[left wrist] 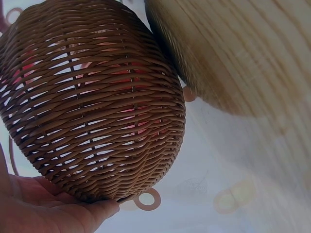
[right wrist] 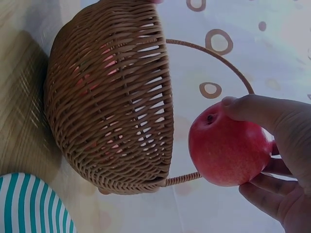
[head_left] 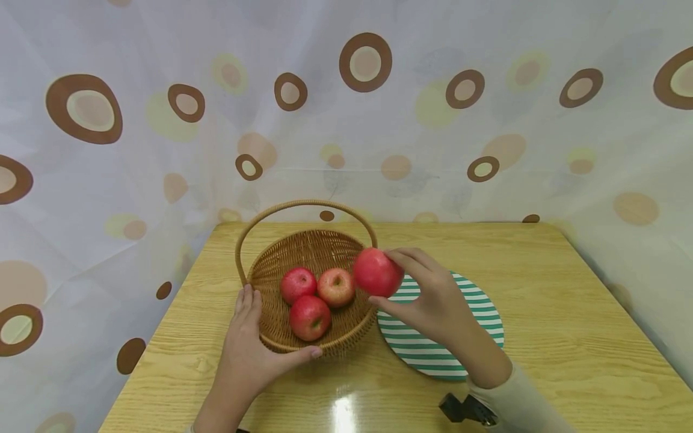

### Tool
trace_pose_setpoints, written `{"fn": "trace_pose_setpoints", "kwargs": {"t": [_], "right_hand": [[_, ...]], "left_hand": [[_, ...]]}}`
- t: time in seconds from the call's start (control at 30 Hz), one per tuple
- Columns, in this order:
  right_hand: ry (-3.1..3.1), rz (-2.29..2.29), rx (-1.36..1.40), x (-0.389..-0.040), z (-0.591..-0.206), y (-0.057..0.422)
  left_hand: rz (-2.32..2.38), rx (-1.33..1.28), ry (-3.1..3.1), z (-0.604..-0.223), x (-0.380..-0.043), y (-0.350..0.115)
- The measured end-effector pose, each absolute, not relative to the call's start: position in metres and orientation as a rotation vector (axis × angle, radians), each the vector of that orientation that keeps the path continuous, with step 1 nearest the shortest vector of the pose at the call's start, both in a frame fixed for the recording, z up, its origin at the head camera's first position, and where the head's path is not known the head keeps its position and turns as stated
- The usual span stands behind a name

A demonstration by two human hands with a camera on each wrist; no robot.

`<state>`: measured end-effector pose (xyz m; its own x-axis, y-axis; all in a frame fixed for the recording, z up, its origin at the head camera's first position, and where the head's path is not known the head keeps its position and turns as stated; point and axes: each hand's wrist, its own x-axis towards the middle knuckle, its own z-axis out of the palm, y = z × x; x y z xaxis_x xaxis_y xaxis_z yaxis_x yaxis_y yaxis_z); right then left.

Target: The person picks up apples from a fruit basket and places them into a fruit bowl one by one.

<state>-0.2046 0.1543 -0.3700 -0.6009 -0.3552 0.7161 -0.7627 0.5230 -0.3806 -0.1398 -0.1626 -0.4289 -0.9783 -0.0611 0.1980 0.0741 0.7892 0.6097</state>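
Note:
My right hand (head_left: 433, 297) holds a red apple (head_left: 378, 272) between thumb and fingers, above the right rim of a wicker basket (head_left: 346, 343). In the right wrist view the apple (right wrist: 228, 145) shows its stem hollow beside the thumb. Three more apples lie inside the basket: a red apple (head_left: 298, 285), a paler yellow-red apple (head_left: 336, 287) and a red apple (head_left: 310, 319) at the front. My left hand (head_left: 254, 355) holds the basket by its near left rim, fingers at the side and thumb along the front. The left wrist view shows the basket's woven side (left wrist: 97, 107).
A round green-and-white striped mat (head_left: 433, 355) lies right of the basket, partly under my right forearm. The basket's arched handle (head_left: 308, 202) stands up over it. All rests on a wooden table (head_left: 568, 313), with a patterned curtain (head_left: 400, 132) behind and at the sides.

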Motion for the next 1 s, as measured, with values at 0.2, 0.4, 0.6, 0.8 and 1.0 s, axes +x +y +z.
{"fn": "trace_pose_setpoints", "kwargs": {"t": [0.2,0.4,0.6,0.8,1.0], "right_hand": [[-2.211,0.926,0.864,-0.206,-0.372,0.166],[-2.234,0.927,0.818,-0.208,-0.374,0.176],[-2.234,0.921,0.798,-0.21,-0.376,0.184],[-2.222,0.866,0.787,-0.216,-0.384,0.191],[-2.251,0.819,0.747,-0.222,-0.393,0.198]], "left_hand": [[-0.975,0.003,-2.769,-0.432,-0.141,-0.163],[-0.975,0.01,-2.772,-0.432,-0.142,-0.163],[-0.975,0.005,-2.769,-0.433,-0.142,-0.163],[-0.967,0.005,-2.769,-0.433,-0.142,-0.163],[-0.965,0.0,-2.768,-0.432,-0.141,-0.163]]}}
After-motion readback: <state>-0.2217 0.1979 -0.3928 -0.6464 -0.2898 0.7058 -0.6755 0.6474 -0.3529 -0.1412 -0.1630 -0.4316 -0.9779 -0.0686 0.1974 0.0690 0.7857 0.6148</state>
